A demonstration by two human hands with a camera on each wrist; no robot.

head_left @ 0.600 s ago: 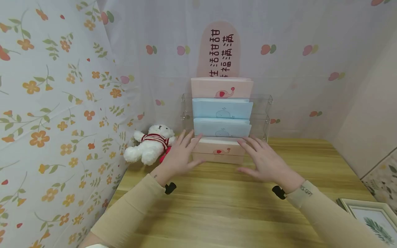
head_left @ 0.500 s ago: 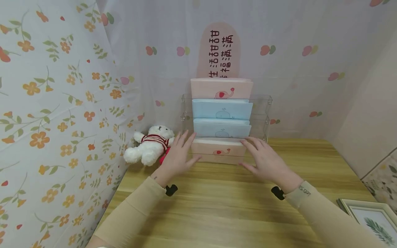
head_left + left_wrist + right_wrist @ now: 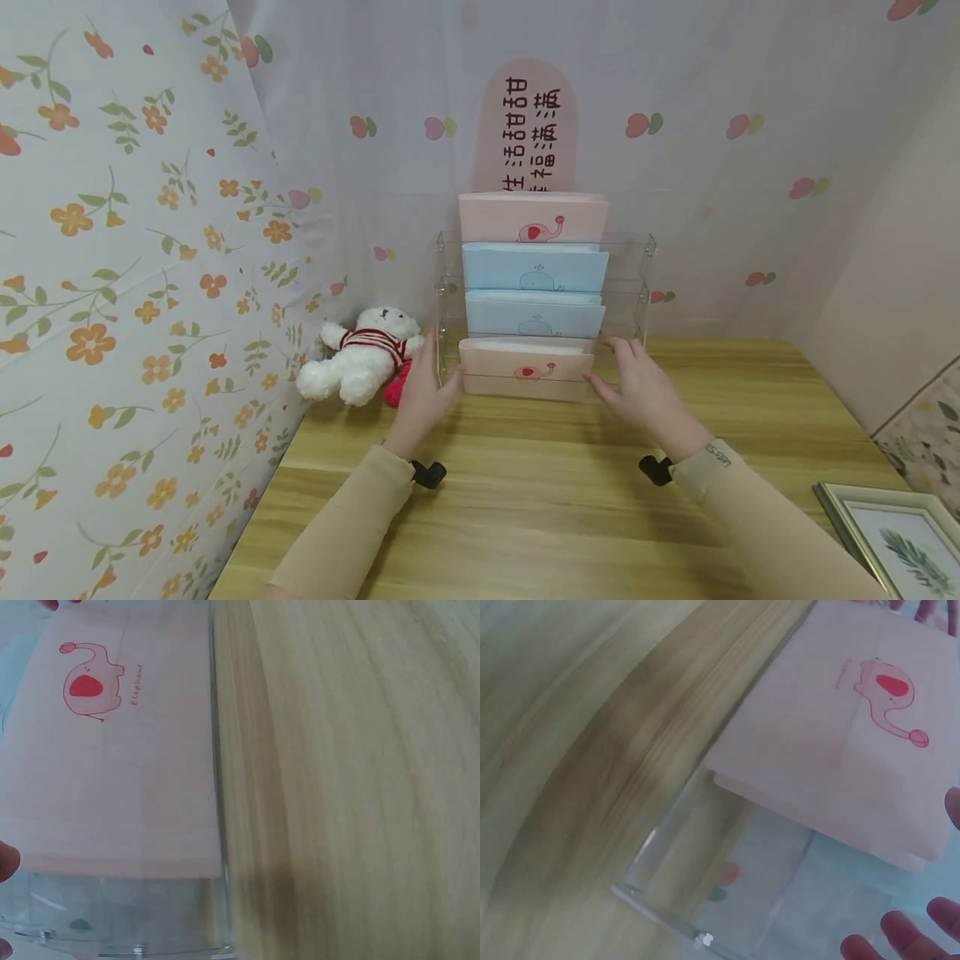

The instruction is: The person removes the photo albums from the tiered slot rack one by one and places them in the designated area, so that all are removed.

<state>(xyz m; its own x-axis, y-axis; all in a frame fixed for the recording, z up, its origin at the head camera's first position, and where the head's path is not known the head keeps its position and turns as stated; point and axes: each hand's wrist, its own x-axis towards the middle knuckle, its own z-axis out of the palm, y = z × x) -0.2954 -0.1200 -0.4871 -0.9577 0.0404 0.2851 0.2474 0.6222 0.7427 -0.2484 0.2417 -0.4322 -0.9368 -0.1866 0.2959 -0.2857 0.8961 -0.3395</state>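
Note:
A clear tiered rack (image 3: 628, 308) stands at the back of the table, with a pink folder-like packet (image 3: 525, 368) in its lowest front tier. The packet shows a red elephant and white layers along its top. Behind it rise two pale blue packets (image 3: 534, 271) with whale drawings, then another pink packet (image 3: 534, 218). My left hand (image 3: 422, 404) is at the rack's left side, fingers extended, its thumb near the front packet's left edge. My right hand (image 3: 647, 398) is at the right side, fingers relaxed, thumb close to the packet's right edge. Neither hand grips anything.
A white teddy bear (image 3: 367, 354) in a striped top leans by the wall left of the rack, with a red item (image 3: 396, 387) beside it. A framed leaf picture (image 3: 892, 533) lies at the table's right front. A floral curtain (image 3: 135, 292) hangs along the left.
Both hands have moved off the front packet's upper corners, out toward the rack's two sides. The packets and rack stay where they were; the view shifts slightly.

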